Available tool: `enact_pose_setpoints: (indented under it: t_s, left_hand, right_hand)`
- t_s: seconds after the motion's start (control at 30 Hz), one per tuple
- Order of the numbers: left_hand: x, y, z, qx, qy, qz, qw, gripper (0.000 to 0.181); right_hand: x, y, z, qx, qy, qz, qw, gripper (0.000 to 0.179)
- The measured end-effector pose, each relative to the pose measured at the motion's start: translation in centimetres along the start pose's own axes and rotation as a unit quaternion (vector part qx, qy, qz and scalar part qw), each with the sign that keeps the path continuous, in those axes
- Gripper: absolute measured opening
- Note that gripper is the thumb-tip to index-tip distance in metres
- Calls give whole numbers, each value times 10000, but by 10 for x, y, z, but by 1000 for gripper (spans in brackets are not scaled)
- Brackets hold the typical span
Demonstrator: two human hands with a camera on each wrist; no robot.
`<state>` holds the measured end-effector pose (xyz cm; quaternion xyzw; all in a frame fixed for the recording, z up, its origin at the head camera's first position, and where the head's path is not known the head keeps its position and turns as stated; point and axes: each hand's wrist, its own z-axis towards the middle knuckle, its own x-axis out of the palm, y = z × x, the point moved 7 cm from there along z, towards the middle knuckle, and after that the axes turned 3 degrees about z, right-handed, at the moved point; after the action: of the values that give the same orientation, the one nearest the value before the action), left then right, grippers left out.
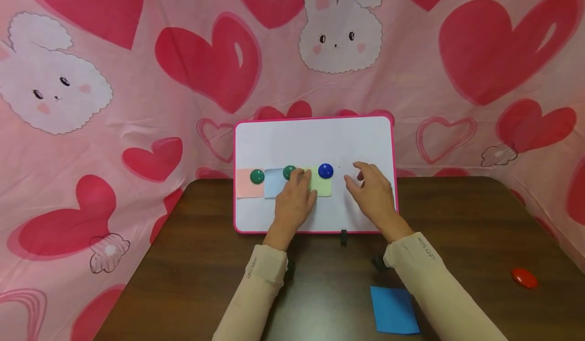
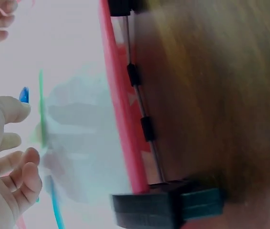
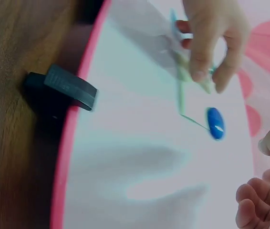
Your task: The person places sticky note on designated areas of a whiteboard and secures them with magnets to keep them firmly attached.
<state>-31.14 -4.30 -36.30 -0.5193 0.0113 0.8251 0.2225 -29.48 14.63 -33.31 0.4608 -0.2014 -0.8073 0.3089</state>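
Observation:
A pink-framed whiteboard (image 1: 315,143) leans at the back of the table. Across it run a pink note (image 1: 246,186), a light blue note (image 1: 272,184) and a yellow-green note (image 1: 324,187). Green magnets (image 1: 257,176) sit on the first two, and a dark blue magnet (image 1: 326,171) is at the yellow-green note's upper right corner. My left hand (image 1: 294,198) rests its fingers on the left part of that note, covering some of it. To the right of the blue magnet, my right hand (image 1: 376,193) hovers close to the board with bent, parted fingers, holding nothing.
A bright blue note (image 1: 394,310) lies on the dark wooden table (image 1: 461,229) by the right forearm. Farther right is a red magnet (image 1: 524,278). A black clip (image 1: 344,237) sits at the board's lower edge. Behind hangs a pink heart-print cloth (image 1: 274,76).

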Motion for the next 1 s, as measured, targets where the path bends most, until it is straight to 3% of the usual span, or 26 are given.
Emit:
enact_pose_setpoints:
  t_s: [0.07, 0.23, 0.33, 0.5, 0.63, 0.83, 0.93, 1.0]
  left_hand:
    - [-3, -4, -1, 20, 12, -43, 10000, 55]
    - [-14, -23, -6, 261, 278, -191, 9991, 50]
    - [-16, -38, -12, 432, 613, -351, 9966, 47]
    - [-9, -64, -32, 624, 1425, -505, 9865, 45]
    - [4, -85, -53, 912, 2189, -454, 9704, 39]
    - [30, -115, -92, 1386, 3431, -150, 9289, 32]
    - [42, -129, -109, 1486, 3681, 242, 9175, 40]
    - [47, -136, -116, 1464, 3721, 495, 9152, 48]
  right_hand:
    - [-12, -5, -5, 89, -35, 81, 9999, 44]
    - [-43, -20, -24, -111, -482, 86, 9987, 37]
    - [-60, -32, -37, -136, -659, 33, 9977, 35]
    - [-82, -57, -60, 213, -537, -43, 9983, 36]
    - [-96, -75, -78, 287, -573, -153, 9978, 34]
    - [-124, -101, -100, 367, -853, -509, 9944, 28]
    - [-139, -115, -110, 605, -846, -644, 9925, 28]
    - [-147, -124, -118, 813, -796, -740, 9907, 29]
